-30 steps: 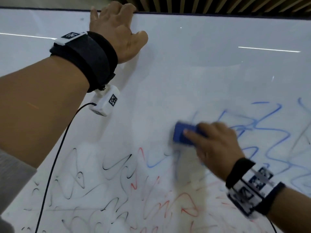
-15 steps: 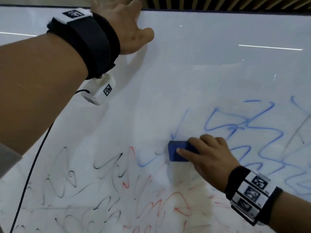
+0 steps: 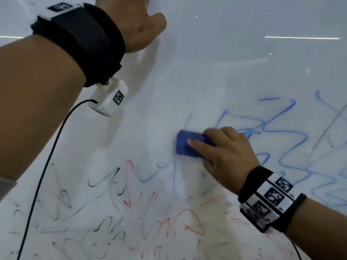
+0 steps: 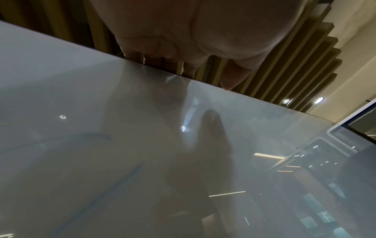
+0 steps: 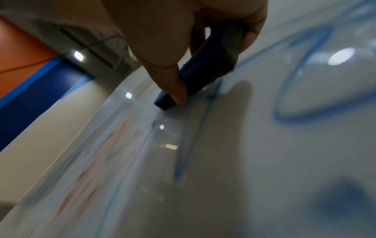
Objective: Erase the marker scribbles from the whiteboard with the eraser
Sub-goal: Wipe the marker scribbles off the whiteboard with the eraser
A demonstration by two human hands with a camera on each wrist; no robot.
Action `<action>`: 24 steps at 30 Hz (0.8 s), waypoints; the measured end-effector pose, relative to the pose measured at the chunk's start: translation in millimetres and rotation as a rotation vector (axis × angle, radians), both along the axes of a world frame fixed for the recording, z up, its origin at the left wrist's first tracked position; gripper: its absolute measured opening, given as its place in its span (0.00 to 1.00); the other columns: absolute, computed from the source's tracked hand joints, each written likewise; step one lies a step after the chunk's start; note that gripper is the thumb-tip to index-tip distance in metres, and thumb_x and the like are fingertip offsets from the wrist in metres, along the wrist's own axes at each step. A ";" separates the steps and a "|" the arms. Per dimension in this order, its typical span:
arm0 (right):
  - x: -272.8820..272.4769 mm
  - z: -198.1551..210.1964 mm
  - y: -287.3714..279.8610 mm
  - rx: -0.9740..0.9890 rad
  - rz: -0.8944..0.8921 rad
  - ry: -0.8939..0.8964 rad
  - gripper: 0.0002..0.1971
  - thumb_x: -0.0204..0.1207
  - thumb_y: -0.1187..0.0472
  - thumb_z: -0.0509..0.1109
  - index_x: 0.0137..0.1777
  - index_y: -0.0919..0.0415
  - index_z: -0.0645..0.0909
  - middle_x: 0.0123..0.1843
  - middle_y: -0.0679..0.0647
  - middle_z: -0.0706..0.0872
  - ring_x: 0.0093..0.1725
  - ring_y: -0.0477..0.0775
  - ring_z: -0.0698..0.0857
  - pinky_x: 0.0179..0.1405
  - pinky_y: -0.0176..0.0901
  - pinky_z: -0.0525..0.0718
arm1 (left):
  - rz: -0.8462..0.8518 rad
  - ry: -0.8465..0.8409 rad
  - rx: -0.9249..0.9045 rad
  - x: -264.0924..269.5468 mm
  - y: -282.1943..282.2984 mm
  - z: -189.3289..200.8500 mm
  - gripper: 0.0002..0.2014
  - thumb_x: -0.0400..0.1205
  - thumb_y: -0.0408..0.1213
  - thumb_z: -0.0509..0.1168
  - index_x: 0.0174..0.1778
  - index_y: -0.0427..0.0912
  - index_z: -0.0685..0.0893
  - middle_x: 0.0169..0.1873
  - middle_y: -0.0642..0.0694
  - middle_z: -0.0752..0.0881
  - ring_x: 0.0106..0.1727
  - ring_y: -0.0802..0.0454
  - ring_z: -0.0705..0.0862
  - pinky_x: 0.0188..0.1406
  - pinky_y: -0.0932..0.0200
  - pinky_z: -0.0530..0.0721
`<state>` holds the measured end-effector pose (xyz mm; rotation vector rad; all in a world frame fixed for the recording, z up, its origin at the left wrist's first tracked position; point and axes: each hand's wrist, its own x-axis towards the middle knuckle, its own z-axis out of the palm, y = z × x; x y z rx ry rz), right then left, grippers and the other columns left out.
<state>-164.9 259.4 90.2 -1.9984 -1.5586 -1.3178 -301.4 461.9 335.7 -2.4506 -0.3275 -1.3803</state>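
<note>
The whiteboard [image 3: 206, 72] fills the head view. My right hand [image 3: 227, 152] grips the blue eraser [image 3: 185, 147] and presses it flat on the board, left of the blue scribbles [image 3: 289, 132]. Red scribbles [image 3: 189, 222] and black scribbles [image 3: 105, 177] lie below it. In the right wrist view the thumb [image 5: 173, 83] and fingers pinch the eraser [image 5: 203, 64], with its grey felt against the board beside a blue line [image 5: 195, 136]. My left hand [image 3: 142, 25] is high on the board. In the left wrist view its fingers [image 4: 162, 59] hook over the top edge.
A black cable [image 3: 43, 177] hangs from the white camera [image 3: 110, 98] under my left wrist, in front of the board's lower left. Smeared marker haze covers the board below the eraser. Wooden slats [image 4: 284, 64] rise behind the board's top edge.
The eraser went down the board and has come back up a little, thinning the blue lines it crossed. My left hand stays at the top edge. The view has tilted downward.
</note>
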 end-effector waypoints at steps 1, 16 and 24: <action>2.1 23.3 1.4 0.121 -0.011 0.025 0.25 0.64 0.58 0.75 0.64 0.46 0.85 0.56 0.58 0.85 0.46 0.68 0.80 0.38 0.57 0.79 | 0.023 0.002 -0.024 1.1 -2.2 -0.7 0.18 0.81 0.48 0.55 0.36 0.36 0.64 0.27 0.44 0.61 0.28 0.45 0.58 0.30 0.49 0.55; 14.8 44.0 -17.4 0.228 -0.070 -0.007 0.27 0.60 0.64 0.78 0.62 0.47 0.87 0.57 0.57 0.85 0.49 0.69 0.79 0.38 0.55 0.74 | 0.064 0.012 -0.057 7.2 5.6 6.2 0.25 0.78 0.53 0.50 0.51 0.32 0.74 0.47 0.30 0.74 0.51 0.36 0.73 0.52 0.45 0.68; -2.7 -1.8 -0.5 -0.067 0.022 -0.034 0.27 0.63 0.60 0.76 0.64 0.43 0.83 0.55 0.53 0.83 0.45 0.64 0.78 0.37 0.52 0.71 | 0.074 0.005 -0.114 7.5 2.5 9.4 0.25 0.78 0.53 0.55 0.63 0.39 0.74 0.46 0.40 0.74 0.60 0.35 0.76 0.60 0.45 0.72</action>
